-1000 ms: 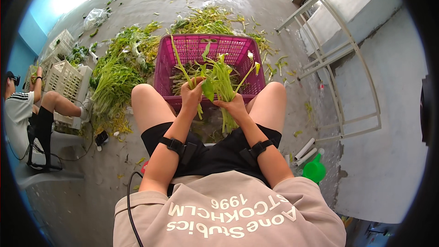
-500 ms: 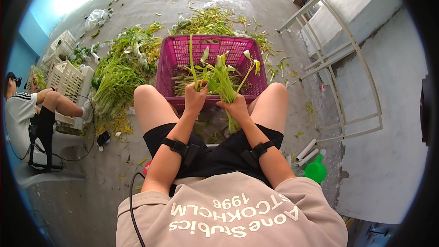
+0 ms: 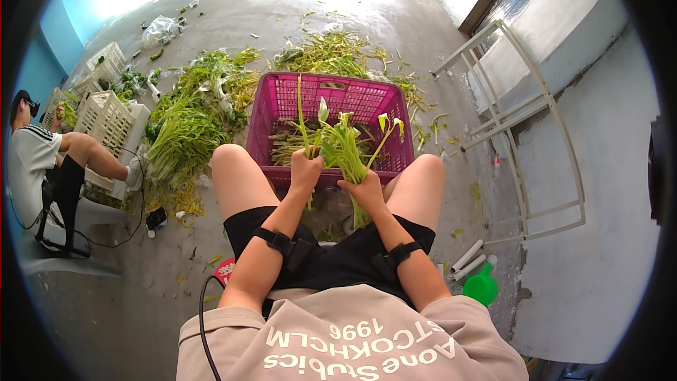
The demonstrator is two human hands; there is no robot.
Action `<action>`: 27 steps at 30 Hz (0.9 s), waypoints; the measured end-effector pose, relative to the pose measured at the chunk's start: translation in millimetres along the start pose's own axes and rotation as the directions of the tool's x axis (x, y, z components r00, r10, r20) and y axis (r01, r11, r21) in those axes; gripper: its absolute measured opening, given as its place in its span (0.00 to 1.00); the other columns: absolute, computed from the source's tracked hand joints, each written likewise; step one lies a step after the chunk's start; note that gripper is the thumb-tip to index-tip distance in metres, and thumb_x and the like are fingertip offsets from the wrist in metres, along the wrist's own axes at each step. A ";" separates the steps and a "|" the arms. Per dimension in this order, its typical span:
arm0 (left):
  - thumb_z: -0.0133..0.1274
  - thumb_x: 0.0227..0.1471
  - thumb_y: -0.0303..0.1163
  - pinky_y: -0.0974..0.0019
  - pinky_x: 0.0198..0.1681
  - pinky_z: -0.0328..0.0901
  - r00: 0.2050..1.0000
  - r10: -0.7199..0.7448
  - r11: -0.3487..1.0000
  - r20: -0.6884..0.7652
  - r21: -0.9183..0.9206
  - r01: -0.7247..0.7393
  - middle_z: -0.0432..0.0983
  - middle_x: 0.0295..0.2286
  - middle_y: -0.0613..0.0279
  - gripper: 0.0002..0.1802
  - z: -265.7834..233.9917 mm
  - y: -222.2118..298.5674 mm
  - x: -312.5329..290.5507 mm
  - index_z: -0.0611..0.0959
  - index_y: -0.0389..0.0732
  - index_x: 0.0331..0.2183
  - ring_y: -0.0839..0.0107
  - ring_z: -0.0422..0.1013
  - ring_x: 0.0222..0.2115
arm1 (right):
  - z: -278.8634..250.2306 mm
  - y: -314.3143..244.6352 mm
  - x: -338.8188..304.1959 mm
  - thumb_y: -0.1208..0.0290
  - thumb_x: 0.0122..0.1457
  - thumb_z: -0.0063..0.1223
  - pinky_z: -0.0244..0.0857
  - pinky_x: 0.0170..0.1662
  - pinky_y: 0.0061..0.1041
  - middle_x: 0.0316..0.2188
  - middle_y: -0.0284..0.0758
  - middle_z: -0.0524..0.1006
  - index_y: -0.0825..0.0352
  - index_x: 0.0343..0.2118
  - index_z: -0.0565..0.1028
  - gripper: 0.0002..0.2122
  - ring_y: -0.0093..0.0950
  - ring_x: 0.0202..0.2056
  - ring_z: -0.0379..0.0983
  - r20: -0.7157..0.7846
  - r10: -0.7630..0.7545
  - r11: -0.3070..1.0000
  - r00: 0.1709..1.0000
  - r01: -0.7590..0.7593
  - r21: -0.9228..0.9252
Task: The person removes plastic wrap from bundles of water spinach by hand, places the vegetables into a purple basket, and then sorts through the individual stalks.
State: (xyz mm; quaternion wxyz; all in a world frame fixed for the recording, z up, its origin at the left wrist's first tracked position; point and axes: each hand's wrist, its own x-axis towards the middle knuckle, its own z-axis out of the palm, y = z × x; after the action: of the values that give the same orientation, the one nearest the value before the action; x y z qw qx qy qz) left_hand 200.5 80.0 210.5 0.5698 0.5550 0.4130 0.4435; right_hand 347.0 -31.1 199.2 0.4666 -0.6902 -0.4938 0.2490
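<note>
My left hand (image 3: pixel 307 169) is closed round a long thin green stalk (image 3: pixel 301 114) that stands up above the fist, some leaf beside it. To its right, my right hand (image 3: pixel 367 190) grips a thicker bunch of pale green leafy stalks (image 3: pixel 343 147); their lower ends hang between my knees. Both hands are over the near rim of a magenta plastic crate (image 3: pixel 262 116), close together but apart. Inside the crate lie several trimmed stalks (image 3: pixel 289 147), partly hidden by the bunch.
A large heap of leafy greens (image 3: pixel 185 116) lies left of the crate, with yellowed trimmings (image 3: pixel 331 54) behind it. At far left a seated person (image 3: pixel 35 155) is beside cream crates (image 3: pixel 106 116). On the right are a metal frame (image 3: pixel 522 127), white tubes (image 3: pixel 467 257) and a green scoop-like thing (image 3: pixel 481 286).
The view has tilted, so the crate, my hands and the stalks appear lower in the picture. Both hands keep the same hold.
</note>
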 end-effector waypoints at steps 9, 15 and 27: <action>0.60 0.43 0.28 0.68 0.25 0.63 0.998 0.068 0.988 -0.006 0.141 -0.066 0.76 0.18 0.65 0.09 -2.9 2.9 1.9 0.84 0.31 0.27 0.79 0.69 0.20 | 3.2 4.3 1.0 0.74 0.45 0.67 0.69 0.41 0.29 0.32 0.39 0.81 0.70 0.42 0.77 0.19 0.30 0.34 0.78 -0.081 -0.010 0.991 0.997 0.021 0.134; 0.61 0.40 0.29 0.61 0.29 0.67 0.981 0.166 0.932 -0.097 0.342 -0.124 0.78 0.19 0.50 0.11 -4.1 12.0 2.4 0.82 0.31 0.25 0.60 0.77 0.23 | 0.2 -9.2 -1.7 0.75 0.46 0.66 0.69 0.41 0.29 0.31 0.40 0.81 0.70 0.43 0.77 0.19 0.32 0.33 0.78 -0.072 -0.026 0.993 0.997 0.034 0.114; 0.53 0.49 0.29 0.62 0.13 0.56 0.933 -0.303 0.918 -0.194 -0.324 0.231 0.70 0.15 0.63 0.06 -60.1 -5.7 49.0 0.78 0.38 0.24 0.73 0.61 0.10 | -7.3 -1.0 5.3 0.76 0.48 0.66 0.68 0.35 0.27 0.26 0.33 0.79 0.72 0.37 0.78 0.13 0.23 0.28 0.75 -0.142 0.101 0.968 0.985 -0.064 0.245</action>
State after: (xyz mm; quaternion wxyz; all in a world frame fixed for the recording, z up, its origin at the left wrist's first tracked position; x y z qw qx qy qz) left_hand 155.9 143.3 203.3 0.6475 0.3437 0.4802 0.4817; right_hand 354.5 -29.1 203.9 0.5721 -0.6660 -0.3939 0.2721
